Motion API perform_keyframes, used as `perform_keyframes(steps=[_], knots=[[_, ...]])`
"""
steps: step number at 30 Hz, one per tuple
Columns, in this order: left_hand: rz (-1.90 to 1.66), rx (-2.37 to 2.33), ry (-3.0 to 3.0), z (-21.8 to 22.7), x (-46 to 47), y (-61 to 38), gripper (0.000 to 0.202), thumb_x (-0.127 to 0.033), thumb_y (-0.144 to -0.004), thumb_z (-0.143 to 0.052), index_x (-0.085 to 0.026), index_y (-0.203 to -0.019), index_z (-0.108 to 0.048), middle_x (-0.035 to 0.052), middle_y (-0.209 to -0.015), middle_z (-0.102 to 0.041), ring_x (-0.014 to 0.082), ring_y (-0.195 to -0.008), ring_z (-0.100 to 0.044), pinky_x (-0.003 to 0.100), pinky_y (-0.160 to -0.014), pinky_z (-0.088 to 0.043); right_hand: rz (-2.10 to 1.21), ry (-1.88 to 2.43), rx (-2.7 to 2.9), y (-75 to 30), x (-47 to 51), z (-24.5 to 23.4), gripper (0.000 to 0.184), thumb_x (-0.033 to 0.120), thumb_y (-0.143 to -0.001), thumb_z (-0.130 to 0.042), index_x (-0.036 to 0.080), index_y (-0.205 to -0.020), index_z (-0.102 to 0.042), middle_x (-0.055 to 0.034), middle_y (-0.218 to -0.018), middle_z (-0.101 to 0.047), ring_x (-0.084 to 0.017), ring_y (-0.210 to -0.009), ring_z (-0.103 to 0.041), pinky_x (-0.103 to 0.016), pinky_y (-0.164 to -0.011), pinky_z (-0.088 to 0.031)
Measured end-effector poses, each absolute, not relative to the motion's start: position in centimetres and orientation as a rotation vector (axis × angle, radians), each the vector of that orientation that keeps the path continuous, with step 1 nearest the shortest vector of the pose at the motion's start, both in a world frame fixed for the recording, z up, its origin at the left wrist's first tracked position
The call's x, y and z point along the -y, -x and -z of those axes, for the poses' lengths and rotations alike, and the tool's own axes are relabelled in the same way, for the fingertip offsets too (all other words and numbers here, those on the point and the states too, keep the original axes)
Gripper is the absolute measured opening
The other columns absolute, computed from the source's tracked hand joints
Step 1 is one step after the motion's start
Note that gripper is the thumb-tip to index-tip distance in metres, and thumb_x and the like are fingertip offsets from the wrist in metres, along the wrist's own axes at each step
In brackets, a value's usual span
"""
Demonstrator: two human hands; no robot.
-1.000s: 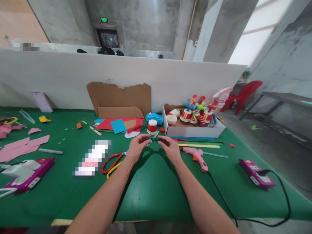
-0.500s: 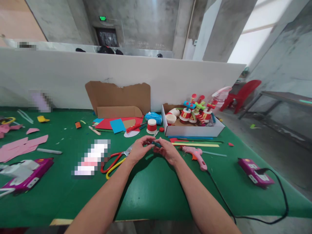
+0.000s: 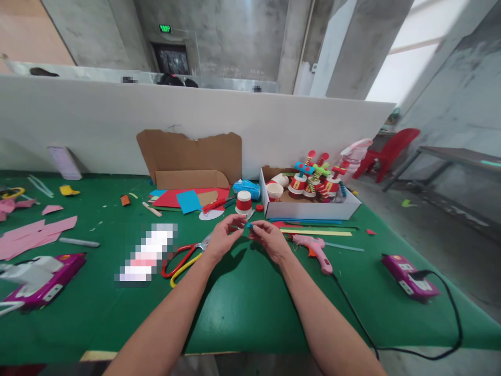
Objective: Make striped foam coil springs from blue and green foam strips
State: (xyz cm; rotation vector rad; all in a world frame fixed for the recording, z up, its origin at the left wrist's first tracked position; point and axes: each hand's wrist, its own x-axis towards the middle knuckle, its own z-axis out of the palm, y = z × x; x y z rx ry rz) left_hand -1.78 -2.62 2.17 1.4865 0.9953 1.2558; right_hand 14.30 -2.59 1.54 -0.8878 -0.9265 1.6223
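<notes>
My left hand (image 3: 221, 239) and my right hand (image 3: 269, 239) meet above the green table (image 3: 242, 297), fingertips pinched together on a small dark green and blue folded paper spring (image 3: 249, 225). Only a short bit of the spring shows between the fingers. A red and white paper cup (image 3: 243, 203) stands just behind the hands. Red-handled scissors (image 3: 185, 258) lie left of my left hand. A pink glue gun (image 3: 313, 247) lies right of my right hand.
A white box (image 3: 313, 209) with several cup figures stands at the back right. Red and blue paper sheets (image 3: 188, 199) and cardboard (image 3: 190, 156) lie behind. Purple power strips (image 3: 409, 277) (image 3: 43, 282) sit at each side, with a black cable. Pink paper scraps (image 3: 31, 235) lie left.
The paper spring was stretched out between both hands a second ago. My hands have since come together and squeezed it short, and they sit slightly lower on the table.
</notes>
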Motion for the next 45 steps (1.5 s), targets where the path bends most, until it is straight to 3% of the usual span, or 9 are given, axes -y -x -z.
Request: perform_keyframes(steps=[7,15,23,29,35,41,45], knots=[[-1.271,-0.984,-1.439,-2.0,2.4,2.0,0.029,-0.026,-0.069,-0.064,-0.016,-0.097,-0.064,0.0073,-0.094,-0.066,0.0181,-0.088,-0.059,0.032,-0.08,-0.047,-1.859,0.792,0.753,-14.4,2.8,-1.4,0.021,0.03,-0.07,-0.075,0.018,-0.085,-0.066,0.0012,-0.069,-0.065,-0.007,-0.057,-0.058,-0.023,-0.063,-0.052],[-1.101,-0.907,-1.49,-2.5,3.1,2.1,0.039,-0.026,-0.069,-0.068,-0.018,-0.107,-0.065,0.0066,-0.102,-0.062,0.0166,-0.088,-0.058,0.03,-0.081,-0.047,-2.051,0.722,0.614,-13.9,3.1,-1.1,0.013,0.026,-0.084,-0.062,0.014,-0.081,-0.061,0.0009,-0.061,-0.063,-0.006,-0.052,-0.056,-0.019,-0.06,-0.054],[-1.092,-0.96,-1.363,-2.4,3.0,1.8,0.029,-0.03,-0.063,-0.074,-0.016,-0.088,-0.068,0.0038,-0.083,-0.064,0.0158,-0.077,-0.058,0.031,-0.076,-0.046,-2.074,0.769,0.673,-14.0,3.0,-1.1,0.019,0.031,-0.087,-0.058,0.013,-0.081,-0.059,0.0013,-0.061,-0.062,-0.005,-0.048,-0.055,-0.02,-0.057,-0.055],[-1.18,-0.9,-1.192,-2.1,2.8,1.9,0.03,-0.029,-0.059,-0.078,-0.017,-0.085,-0.069,0.0032,-0.08,-0.066,0.0147,-0.077,-0.058,0.029,-0.075,-0.045,-1.977,0.822,0.787,-14.0,3.2,-1.4,0.031,0.044,-0.079,-0.065,0.014,-0.083,-0.061,-0.0002,-0.064,-0.064,-0.007,-0.051,-0.058,-0.024,-0.059,-0.056],[-1.192,-0.874,-1.1,-1.7,2.7,1.7,0.031,-0.028,-0.057,-0.079,-0.015,-0.085,-0.07,0.0031,-0.079,-0.066,0.0134,-0.075,-0.057,0.029,-0.075,-0.044,-1.915,0.803,0.888,-14.0,3.4,-1.6,0.034,0.039,-0.062,-0.08,0.015,-0.076,-0.061,0.002,-0.068,-0.064,-0.005,-0.053,-0.057,-0.023,-0.065,-0.055],[-1.281,-0.893,-1.138,-1.7,2.4,1.6,0.031,-0.032,-0.059,-0.078,-0.015,-0.084,-0.069,0.0046,-0.083,-0.068,0.015,-0.077,-0.059,0.03,-0.075,-0.045,-1.804,0.996,0.918,-13.7,3.0,-1.6,0.037,0.052,-0.072,-0.066,0.017,-0.083,-0.06,-0.0003,-0.068,-0.064,-0.009,-0.052,-0.058,-0.026,-0.059,-0.052],[-1.301,-0.905,-1.171,-1.8,2.3,1.9,0.032,-0.032,-0.06,-0.077,-0.015,-0.086,-0.069,0.0047,-0.084,-0.069,0.0143,-0.074,-0.058,0.029,-0.072,-0.046,-1.381,1.255,1.106,-14.0,3.5,-3.0,0.031,0.049,-0.078,-0.058,0.018,-0.077,-0.058,0.0004,-0.067,-0.061,-0.01,-0.052,-0.055,-0.026,-0.057,-0.048]])
